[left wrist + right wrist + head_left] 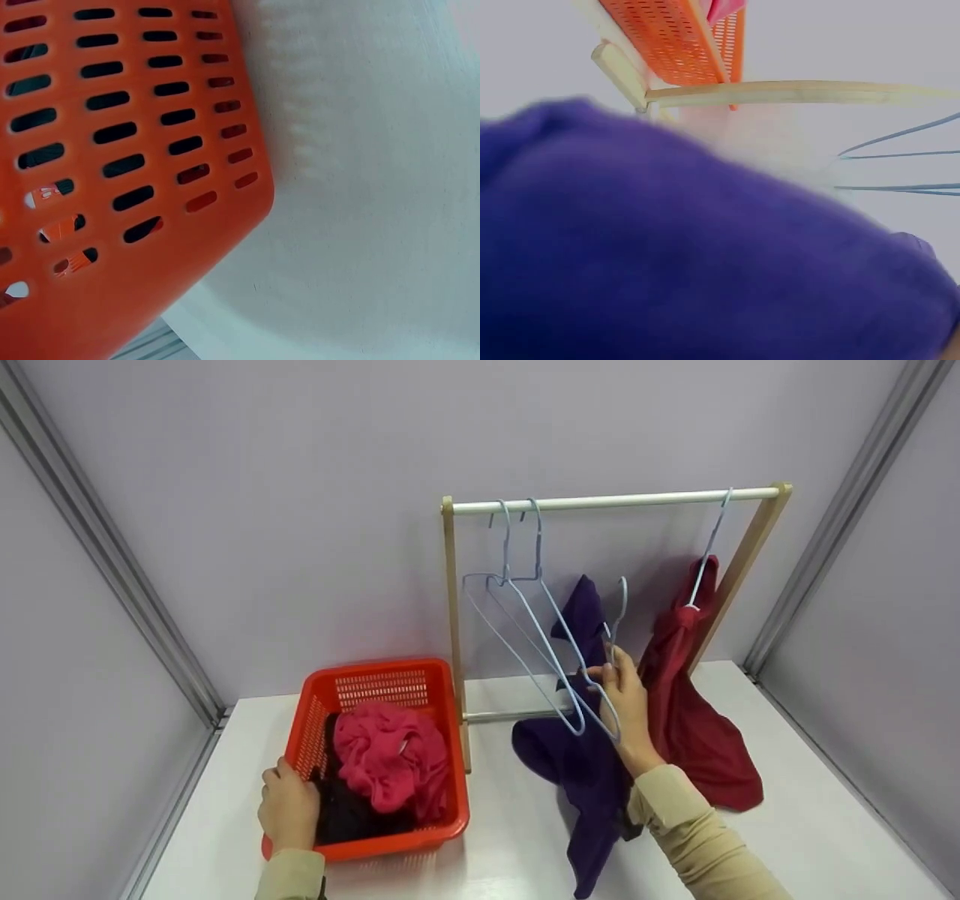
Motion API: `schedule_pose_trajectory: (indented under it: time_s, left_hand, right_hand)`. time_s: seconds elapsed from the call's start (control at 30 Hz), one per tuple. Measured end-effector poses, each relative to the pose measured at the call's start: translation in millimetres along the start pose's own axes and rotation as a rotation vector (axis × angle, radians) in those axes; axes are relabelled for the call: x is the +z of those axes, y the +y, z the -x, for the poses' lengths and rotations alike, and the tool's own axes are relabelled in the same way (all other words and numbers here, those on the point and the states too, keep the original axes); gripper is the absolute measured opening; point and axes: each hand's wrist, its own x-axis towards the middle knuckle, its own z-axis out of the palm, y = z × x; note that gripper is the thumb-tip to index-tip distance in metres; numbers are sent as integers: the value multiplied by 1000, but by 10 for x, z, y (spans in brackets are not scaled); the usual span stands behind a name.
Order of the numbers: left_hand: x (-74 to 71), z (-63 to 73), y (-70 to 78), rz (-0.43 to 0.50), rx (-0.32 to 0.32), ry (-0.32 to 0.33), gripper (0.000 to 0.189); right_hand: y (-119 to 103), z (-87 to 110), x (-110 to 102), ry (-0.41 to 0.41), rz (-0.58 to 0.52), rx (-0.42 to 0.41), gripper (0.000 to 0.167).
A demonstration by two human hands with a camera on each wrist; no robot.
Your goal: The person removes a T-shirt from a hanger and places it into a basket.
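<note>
While L hand (289,810) grips red plastic basket (397,844), R hand (627,709) pinches pale-blue wire hanger (623,604) w/ dark-purple cloth (591,795). Prob. best steered clear of bare wire hangers (539,540), left.

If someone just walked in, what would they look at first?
Probably the bright red basket, left of the rack, with pink cloth inside. Then the purple garment by the hanger that the right fingers hold, and the dark red garment hanging at the rack's right end.
</note>
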Motion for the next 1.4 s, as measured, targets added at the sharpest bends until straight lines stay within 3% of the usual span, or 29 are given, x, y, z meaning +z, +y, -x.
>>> schedule_pose_trajectory:
  time_s: [0.27, 0.43, 0.6, 0.73, 0.87, 0.97, 1.23, 1.4]
  left_hand:
    - [-27, -1, 6, -2, -19, -25, 50]
    - [-52, -2, 31, -16, -8, -39, 51]
    - [-75, -15, 127, -20, -46, -51, 50]
    - [-39, -30, 311, 26, -41, 37, 52]
    - [3, -49, 595, 89, 59, 166, 49]
    - [13, -64, 853, 121, 139, 203, 43]
    - [112, 13, 1523, 172, 312, 188, 26]
    - [223, 125, 1890, 168, 499, 131, 16]
  right_hand:
    - [30, 9, 14, 18, -106, 91, 26]
    - [34, 29, 1, 68, -156, 90, 23]
    - [32, 30, -19, 92, -189, 79, 25]
    - [47, 38, -29, 75, -155, 40, 30]
    - [78, 53, -33, 60, -132, 4, 40]
    - [97, 66, -41, 51, -142, 5, 39]
    - [184, 79, -16, 92, -155, 0, 25]
    - [221, 109, 23, 135, -122, -6, 20]
